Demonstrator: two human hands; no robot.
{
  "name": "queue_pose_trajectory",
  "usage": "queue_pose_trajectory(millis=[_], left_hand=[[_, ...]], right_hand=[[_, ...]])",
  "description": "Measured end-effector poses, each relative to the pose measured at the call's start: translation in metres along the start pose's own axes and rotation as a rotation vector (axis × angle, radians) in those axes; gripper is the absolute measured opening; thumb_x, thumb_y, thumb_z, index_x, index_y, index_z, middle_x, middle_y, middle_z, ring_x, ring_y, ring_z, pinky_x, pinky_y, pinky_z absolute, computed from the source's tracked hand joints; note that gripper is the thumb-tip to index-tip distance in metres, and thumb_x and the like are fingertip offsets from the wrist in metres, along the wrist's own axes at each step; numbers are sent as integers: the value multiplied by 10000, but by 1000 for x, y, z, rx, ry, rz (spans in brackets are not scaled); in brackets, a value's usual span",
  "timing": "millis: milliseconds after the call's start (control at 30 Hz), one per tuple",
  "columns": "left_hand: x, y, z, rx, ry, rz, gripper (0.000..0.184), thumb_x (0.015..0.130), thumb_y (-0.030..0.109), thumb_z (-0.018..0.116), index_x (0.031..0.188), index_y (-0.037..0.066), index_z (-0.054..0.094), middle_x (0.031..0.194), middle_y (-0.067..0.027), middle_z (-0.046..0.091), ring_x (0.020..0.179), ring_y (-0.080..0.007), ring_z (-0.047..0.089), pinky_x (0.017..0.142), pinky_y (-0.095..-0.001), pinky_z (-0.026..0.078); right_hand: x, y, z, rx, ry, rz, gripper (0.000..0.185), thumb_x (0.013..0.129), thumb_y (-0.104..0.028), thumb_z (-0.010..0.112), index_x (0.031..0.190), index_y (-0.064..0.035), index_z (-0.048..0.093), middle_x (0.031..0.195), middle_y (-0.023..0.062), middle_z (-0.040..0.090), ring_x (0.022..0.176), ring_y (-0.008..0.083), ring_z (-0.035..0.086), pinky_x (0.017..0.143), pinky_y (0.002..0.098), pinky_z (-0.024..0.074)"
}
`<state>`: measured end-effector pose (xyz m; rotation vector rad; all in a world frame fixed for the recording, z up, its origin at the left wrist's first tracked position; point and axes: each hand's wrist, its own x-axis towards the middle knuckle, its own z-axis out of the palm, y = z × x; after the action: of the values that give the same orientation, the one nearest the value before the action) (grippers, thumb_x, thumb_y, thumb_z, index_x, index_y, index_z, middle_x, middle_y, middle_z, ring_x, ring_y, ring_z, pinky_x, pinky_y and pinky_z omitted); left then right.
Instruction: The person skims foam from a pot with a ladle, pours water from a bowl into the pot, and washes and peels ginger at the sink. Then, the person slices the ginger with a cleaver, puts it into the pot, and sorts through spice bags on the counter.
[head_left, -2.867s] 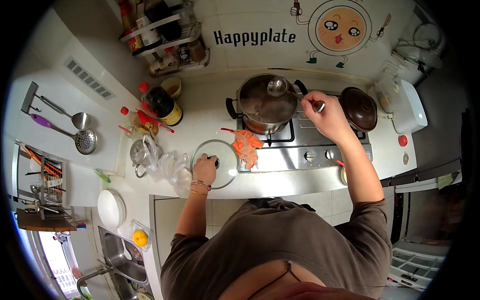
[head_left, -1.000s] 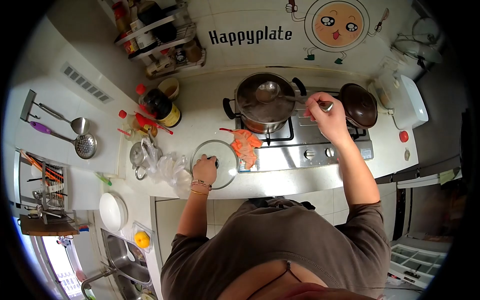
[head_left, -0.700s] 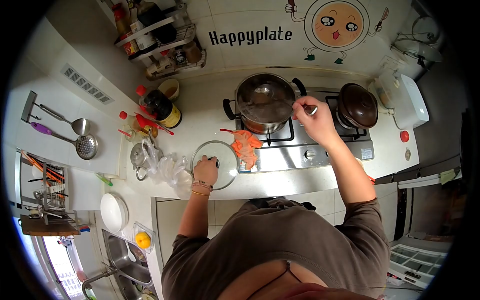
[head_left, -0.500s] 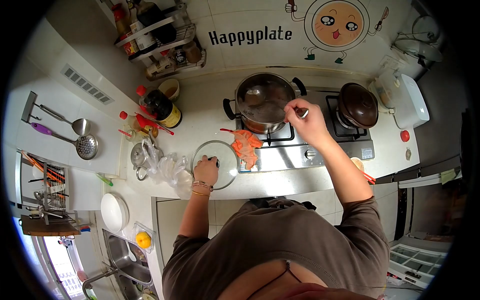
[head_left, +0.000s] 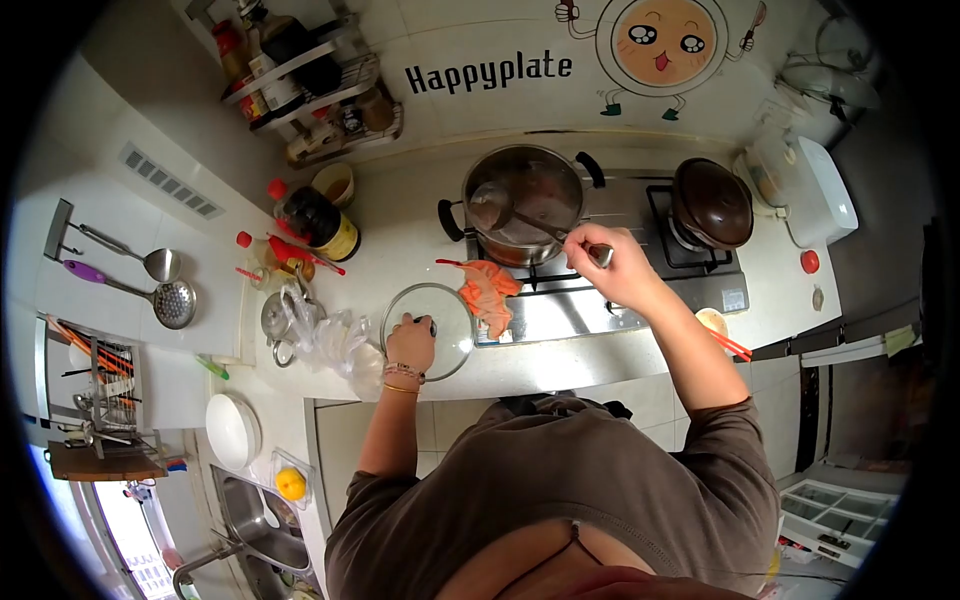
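Observation:
A steel pot (head_left: 512, 251) with black side handles stands on the left burner, liquid inside it. My right hand (head_left: 612, 268) is closed around the handle of a ladle (head_left: 490, 208), whose bowl is over the left part of the pot's opening. A glass lid (head_left: 456, 340) lies on the counter, left of and nearer than the pot. My left hand (head_left: 411, 344) rests on the lid with fingers curled around its dark knob. Between lid and stove lies a crumpled orange cloth (head_left: 490, 297).
A dark lidded pot (head_left: 711, 205) occupies the right burner. Left of the lid are a plastic bag (head_left: 340, 340), a metal kettle (head_left: 276, 316) and a dark sauce bottle (head_left: 325, 220). White bowls (head_left: 232, 430) stand near the sink (head_left: 240, 500). Red chopsticks (head_left: 733, 347) lie at the right counter edge.
The ladle's bowl has come up into view at the left part of the pot, and my right hand has shifted slightly. My left hand stays on the lid. The whole view has moved slightly.

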<state>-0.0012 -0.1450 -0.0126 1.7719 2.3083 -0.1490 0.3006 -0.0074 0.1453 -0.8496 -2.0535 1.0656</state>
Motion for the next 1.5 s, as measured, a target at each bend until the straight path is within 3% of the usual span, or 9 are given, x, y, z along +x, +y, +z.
queue_pose_trajectory(millis=[100,200,400,767,1500], left_hand=[[0,1,-1,43,0,17,259,798,225,638,1029,112,609,1028,-145,550,883,-312,619,700,-389,535],[0,4,-4,64,-23,3,254,800,221,635,1027,112,612,1028,-146,554,884,-314,623,702,-388,537],[1,4,-2,55,-12,-5,257,791,224,646,1019,107,617,1022,-149,561,877,-318,629,706,-394,538],[-1,12,-9,57,-45,-48,305,790,246,661,1047,93,598,1054,-158,544,918,-329,615,733,-408,530],[0,12,-4,69,-20,-40,309,794,271,663,1039,96,591,1036,-162,545,888,-347,614,717,-424,530]], right_hand=[[-6,8,-11,71,32,46,114,874,-108,585,857,4,598,717,47,627,644,96,586,602,230,457],[-9,20,-20,355,138,118,138,887,-130,585,859,5,596,721,54,621,639,107,584,588,228,454],[-13,19,-46,546,275,195,163,908,-170,565,864,-16,593,714,54,609,651,97,583,572,205,453],[-17,8,-65,235,242,167,168,898,-154,565,846,3,589,706,47,596,674,100,564,608,232,447],[20,-8,-31,303,92,232,164,875,-137,579,830,19,592,663,48,609,588,81,560,540,219,436]])
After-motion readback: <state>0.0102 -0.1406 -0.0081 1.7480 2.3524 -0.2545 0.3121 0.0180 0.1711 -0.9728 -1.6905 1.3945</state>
